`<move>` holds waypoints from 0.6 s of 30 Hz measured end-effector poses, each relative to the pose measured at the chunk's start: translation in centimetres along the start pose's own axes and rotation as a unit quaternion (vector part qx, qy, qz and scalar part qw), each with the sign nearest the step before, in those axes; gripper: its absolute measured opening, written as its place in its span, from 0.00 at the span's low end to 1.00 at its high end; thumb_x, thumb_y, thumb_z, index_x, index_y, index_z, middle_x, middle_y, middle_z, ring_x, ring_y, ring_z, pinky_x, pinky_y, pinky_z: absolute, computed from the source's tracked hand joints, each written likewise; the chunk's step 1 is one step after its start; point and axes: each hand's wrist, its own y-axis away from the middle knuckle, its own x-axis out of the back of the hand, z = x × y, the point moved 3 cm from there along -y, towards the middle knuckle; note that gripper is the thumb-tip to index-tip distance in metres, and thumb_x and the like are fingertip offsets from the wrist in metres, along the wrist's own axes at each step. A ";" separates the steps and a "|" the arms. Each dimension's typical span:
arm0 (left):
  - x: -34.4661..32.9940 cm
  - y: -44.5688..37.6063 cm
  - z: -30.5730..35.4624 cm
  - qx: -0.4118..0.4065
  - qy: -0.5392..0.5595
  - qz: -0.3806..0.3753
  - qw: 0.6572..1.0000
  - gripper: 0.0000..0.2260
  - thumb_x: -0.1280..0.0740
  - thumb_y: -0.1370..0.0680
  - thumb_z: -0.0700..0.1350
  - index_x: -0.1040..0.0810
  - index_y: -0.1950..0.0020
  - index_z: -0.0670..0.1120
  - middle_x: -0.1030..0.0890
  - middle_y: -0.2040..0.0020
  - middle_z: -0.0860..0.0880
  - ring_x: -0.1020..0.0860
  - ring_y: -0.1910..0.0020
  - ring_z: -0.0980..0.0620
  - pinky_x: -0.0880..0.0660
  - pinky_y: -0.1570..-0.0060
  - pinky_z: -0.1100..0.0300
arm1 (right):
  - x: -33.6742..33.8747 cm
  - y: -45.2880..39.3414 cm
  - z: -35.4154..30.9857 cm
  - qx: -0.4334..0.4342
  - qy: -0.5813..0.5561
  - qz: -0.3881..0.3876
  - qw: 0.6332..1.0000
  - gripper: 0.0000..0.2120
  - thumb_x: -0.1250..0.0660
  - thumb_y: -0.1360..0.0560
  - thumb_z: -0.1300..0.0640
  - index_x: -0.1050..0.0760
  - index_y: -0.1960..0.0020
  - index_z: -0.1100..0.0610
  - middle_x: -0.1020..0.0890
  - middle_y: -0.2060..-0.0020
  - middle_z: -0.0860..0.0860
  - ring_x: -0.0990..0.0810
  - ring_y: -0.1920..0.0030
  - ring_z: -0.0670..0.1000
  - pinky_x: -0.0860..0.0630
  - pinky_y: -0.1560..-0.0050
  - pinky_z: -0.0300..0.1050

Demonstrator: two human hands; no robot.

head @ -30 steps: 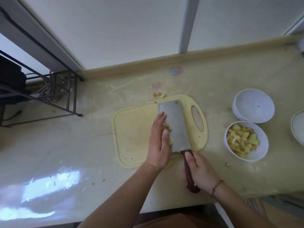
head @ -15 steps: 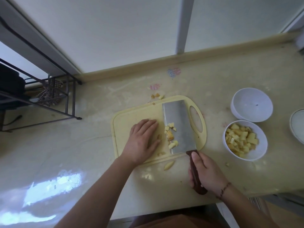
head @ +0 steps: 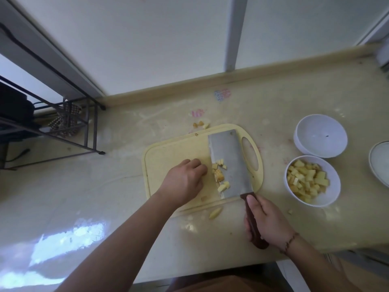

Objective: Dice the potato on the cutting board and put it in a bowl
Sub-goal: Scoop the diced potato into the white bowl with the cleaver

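Note:
A pale yellow cutting board (head: 168, 154) lies on the counter. The cleaver (head: 229, 161) rests flat on its right half, with several potato dice (head: 220, 175) along the blade's left edge. My right hand (head: 267, 222) grips the dark handle at the board's near corner. My left hand (head: 185, 180) sits on the board just left of the dice, fingers curled, fingertips hidden; nothing shows in it. To the right stands a white bowl (head: 332, 197) with several potato dice in it.
An empty white bowl (head: 321, 135) stands behind the filled one, and a white dish (head: 379, 163) is cut off at the right edge. Stray potato bits (head: 215, 213) lie off the board's near edge, more bits (head: 201, 124) behind it. A black wire rack (head: 63, 127) occupies the far left.
My left hand came off the blade, lay flat on the board to the left, then curled its fingers beside the dice. The cleaver and right hand shifted slightly right.

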 end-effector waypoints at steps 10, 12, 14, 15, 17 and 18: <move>0.3 0.0 0.5 -0.020 -0.049 -0.033 0.998 0.02 0.32 0.28 0.38 0.23 0.59 0.45 0.25 0.62 0.48 0.29 0.70 0.46 0.27 0.77 0.54 | 0.0 -0.3 0.3 0.003 -0.015 -0.002 1.000 0.20 0.49 0.17 0.49 0.30 0.58 0.62 0.19 0.74 0.58 0.20 0.74 0.59 0.22 0.65 0.48; 0.1 -0.1 0.5 -0.030 -0.053 -0.046 0.997 0.07 0.27 0.31 0.35 0.23 0.60 0.44 0.25 0.64 0.48 0.30 0.72 0.46 0.28 0.78 0.55 | 0.0 -0.2 0.3 0.003 -0.012 -0.002 1.000 0.20 0.49 0.17 0.49 0.30 0.58 0.62 0.19 0.74 0.57 0.20 0.75 0.58 0.22 0.65 0.47; 0.1 -0.1 0.5 -0.038 -0.044 -0.046 0.997 0.06 0.29 0.31 0.34 0.24 0.61 0.43 0.25 0.65 0.47 0.30 0.72 0.46 0.28 0.78 0.55 | 0.0 -0.2 0.2 0.001 -0.015 -0.003 1.000 0.20 0.49 0.17 0.49 0.30 0.58 0.62 0.19 0.74 0.57 0.20 0.74 0.58 0.22 0.66 0.47; 0.3 -0.2 0.4 -0.027 -0.025 -0.040 0.999 0.04 0.31 0.31 0.35 0.24 0.61 0.43 0.25 0.64 0.47 0.30 0.72 0.45 0.28 0.77 0.55 | 0.0 -0.2 0.2 0.000 -0.017 -0.003 1.000 0.20 0.49 0.17 0.49 0.30 0.58 0.62 0.19 0.74 0.57 0.20 0.74 0.58 0.22 0.66 0.47; 0.8 -0.4 0.2 0.030 0.054 -0.001 0.998 0.05 0.36 0.32 0.36 0.22 0.59 0.42 0.25 0.63 0.48 0.28 0.71 0.47 0.28 0.73 0.58 | 0.0 -0.1 0.1 -0.002 -0.016 -0.004 1.000 0.20 0.49 0.17 0.49 0.30 0.58 0.62 0.19 0.74 0.57 0.20 0.74 0.59 0.21 0.66 0.47; 1.0 -0.7 0.2 0.059 0.098 0.022 0.993 0.07 0.37 0.33 0.36 0.21 0.58 0.42 0.24 0.62 0.50 0.28 0.70 0.49 0.29 0.71 0.60 | 0.0 -0.1 0.1 -0.003 -0.016 -0.005 1.000 0.20 0.49 0.17 0.49 0.30 0.58 0.61 0.19 0.74 0.57 0.20 0.74 0.59 0.21 0.65 0.48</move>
